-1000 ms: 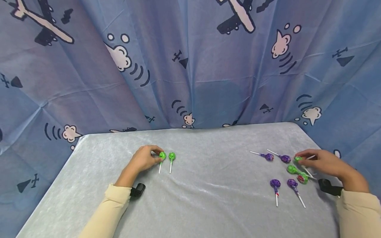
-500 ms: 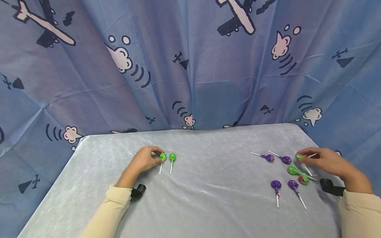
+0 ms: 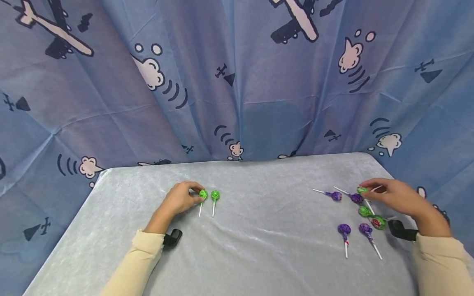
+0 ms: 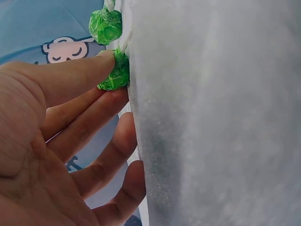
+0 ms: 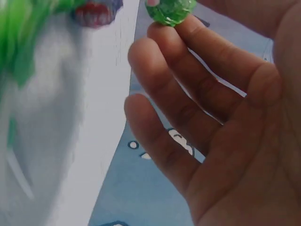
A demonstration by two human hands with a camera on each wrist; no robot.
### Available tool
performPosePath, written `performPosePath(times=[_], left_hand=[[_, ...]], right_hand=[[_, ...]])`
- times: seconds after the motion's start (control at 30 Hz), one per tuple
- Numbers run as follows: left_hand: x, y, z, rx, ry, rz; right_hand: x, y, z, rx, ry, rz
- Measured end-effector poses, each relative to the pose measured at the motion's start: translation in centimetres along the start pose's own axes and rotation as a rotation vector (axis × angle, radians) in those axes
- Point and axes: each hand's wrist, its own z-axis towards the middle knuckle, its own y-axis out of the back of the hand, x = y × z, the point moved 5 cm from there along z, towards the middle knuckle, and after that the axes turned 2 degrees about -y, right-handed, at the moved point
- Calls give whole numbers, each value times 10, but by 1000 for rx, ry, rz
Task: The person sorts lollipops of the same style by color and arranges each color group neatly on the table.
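Grey cloth [image 3: 259,242], green lollipops [image 3: 203,194], pinched in both hands [image 3: 180,198]

From my end I see a blue curtain [image 3: 266,127] printed with airplanes [image 3: 300,17] and puffy clouds [image 3: 151,74], hanging in folds behind a creased, pale grey tablecloth [image 3: 259,255]; a dark shape [image 3: 1,167], cut off at far left, is perhaps more print.

left grip [image 4: 56,157] pinching green lollipop [image 4: 120,71], second lollipop [image 4: 106,27] beside
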Motion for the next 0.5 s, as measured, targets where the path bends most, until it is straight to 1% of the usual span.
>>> performPosePath(times=[0.17, 0.3, 0.5], left_hand=[[-1, -1, 1, -2, -4, -9], [-1, -4, 1, 11, -7, -15], [-1, -1, 0, 8, 7, -9]], right_hand=[[13, -5, 3, -8, 16, 35], [24, -10, 7, -11, 21, 63], [48, -13, 15, -22, 49, 81]])
